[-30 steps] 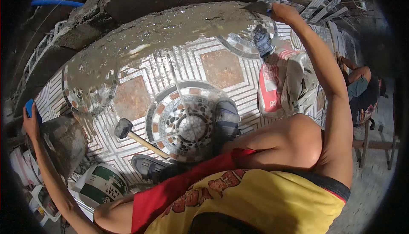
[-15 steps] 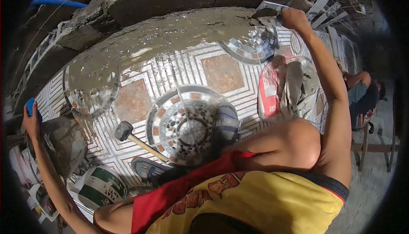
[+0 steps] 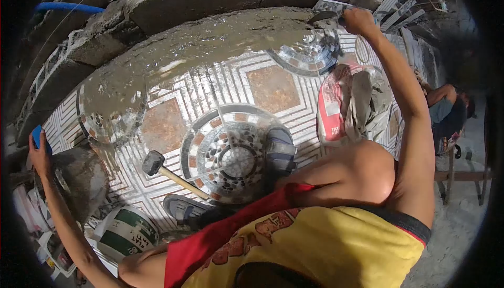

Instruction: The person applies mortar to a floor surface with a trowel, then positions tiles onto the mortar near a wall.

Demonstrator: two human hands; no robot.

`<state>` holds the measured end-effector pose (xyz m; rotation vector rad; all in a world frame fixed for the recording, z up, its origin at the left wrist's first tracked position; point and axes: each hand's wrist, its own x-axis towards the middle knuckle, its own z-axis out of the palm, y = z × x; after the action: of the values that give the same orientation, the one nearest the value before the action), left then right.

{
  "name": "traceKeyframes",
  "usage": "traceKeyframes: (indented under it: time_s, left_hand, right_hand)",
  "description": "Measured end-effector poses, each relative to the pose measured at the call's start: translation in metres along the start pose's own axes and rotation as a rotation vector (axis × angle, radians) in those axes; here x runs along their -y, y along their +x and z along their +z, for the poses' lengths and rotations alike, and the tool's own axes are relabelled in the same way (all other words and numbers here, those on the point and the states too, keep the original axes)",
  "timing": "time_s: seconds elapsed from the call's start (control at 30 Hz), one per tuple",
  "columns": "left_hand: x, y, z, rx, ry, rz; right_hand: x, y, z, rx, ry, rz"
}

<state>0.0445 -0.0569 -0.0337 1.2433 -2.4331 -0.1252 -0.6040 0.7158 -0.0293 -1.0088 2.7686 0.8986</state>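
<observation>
At the upper right my right hand (image 3: 359, 22) is closed round the handle of a trowel (image 3: 324, 17), whose dark blade lies over the far right end of the wet mortar (image 3: 210, 33). At the far left my left hand (image 3: 40, 154) has its fingers round a blue object (image 3: 38, 135), mostly hidden by the hand. The mortar runs as a band along a block wall (image 3: 199, 2), partly over the patterned floor tiles (image 3: 273, 88). Beside the trowel blade is a pale tile piece (image 3: 331, 4).
A rubber mallet (image 3: 153, 163) lies on the tiles between my feet. A red and grey cement bag (image 3: 332, 109) is at the right. A white and green bucket (image 3: 127, 233) stands lower left, below a dark container (image 3: 79, 180). Another person (image 3: 446, 112) sits far right.
The trowel blade has shifted slightly left and down, and shows more clearly. My left hand remains at the blue object.
</observation>
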Motion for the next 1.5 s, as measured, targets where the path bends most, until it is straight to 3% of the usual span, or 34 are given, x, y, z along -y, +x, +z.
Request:
traceKeyframes:
  time_s: [0.27, 0.3, 0.4, 0.47, 0.73, 0.8, 0.87, 0.97, 1.07, 1.2, 1.33, 1.47, 1.5]
  left_hand:
    - [0.007, 0.005, 0.0, -0.024, 0.055, 0.049]
    - [0.005, 0.001, 0.0, -0.06, 0.075, 0.095]
    - [0.014, 0.007, 0.003, -0.029, 0.041, 0.066]
    - [0.017, 0.007, 0.001, -0.013, 0.107, 0.028]
    - [0.001, -0.001, -0.003, 0.026, 0.067, 0.028]
    - [0.003, 0.003, -0.001, 0.006, 0.061, 0.011]
    - [0.006, 0.004, -0.001, 0.005, 0.073, 0.008]
    - [0.006, 0.002, 0.002, -0.031, 0.135, 0.028]
    - [0.009, 0.003, 0.004, -0.06, 0.175, 0.041]
    - [0.018, 0.01, 0.002, 0.023, 0.051, -0.014]
    - [0.016, 0.006, 0.004, 0.005, 0.088, -0.021]
    - [0.002, 0.002, -0.002, -0.004, 0.056, -0.013]
    - [-0.002, 0.003, -0.001, 0.012, 0.091, -0.021]
  right_hand:
    - [0.021, -0.009, -0.008, -0.051, -0.032, -0.01]
    - [0.028, -0.01, -0.01, 0.036, -0.049, -0.027]
    - [0.038, 0.001, -0.005, -0.026, -0.127, 0.007]
    - [0.035, 0.003, -0.021, 0.04, -0.151, 0.04]
    - [0.095, -0.005, -0.051, -0.089, -0.281, -0.179]
    - [0.092, -0.006, -0.074, -0.025, -0.198, -0.124]
    - [0.097, -0.001, -0.069, -0.092, -0.182, -0.143]
    - [0.126, 0.005, -0.065, -0.11, -0.161, -0.234]
    - [0.149, -0.004, -0.105, -0.172, -0.066, -0.304]
    - [0.142, 0.002, -0.121, -0.208, 0.116, -0.273]
    - [0.085, 0.029, -0.038, -0.043, 0.198, -0.191]
    - [0.047, 0.015, -0.053, 0.16, -0.004, -0.037]
    - [0.048, 0.016, -0.056, 0.066, -0.072, -0.063]
